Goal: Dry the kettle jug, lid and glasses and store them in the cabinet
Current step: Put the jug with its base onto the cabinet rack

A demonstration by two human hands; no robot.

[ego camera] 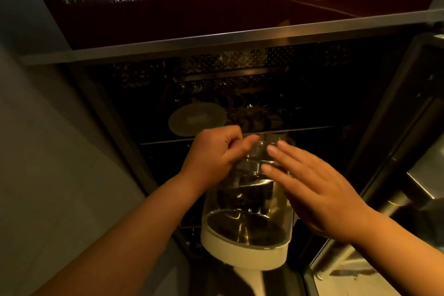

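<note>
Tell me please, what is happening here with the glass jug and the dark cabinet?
A person is putting a glass kettle jug into an open, dark cabinet. The left hand grips the jug near its upper part, fingers curled round the glass. The right hand lies flat against the jug's side with straight fingers. The jug is tilted, its white base towards the camera. A round lid already lies on the shelf behind.

Head view, close, facing open cabinet [240, 94]

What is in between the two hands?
In the head view, the glass kettle jug sits between the left hand and right hand.
</note>
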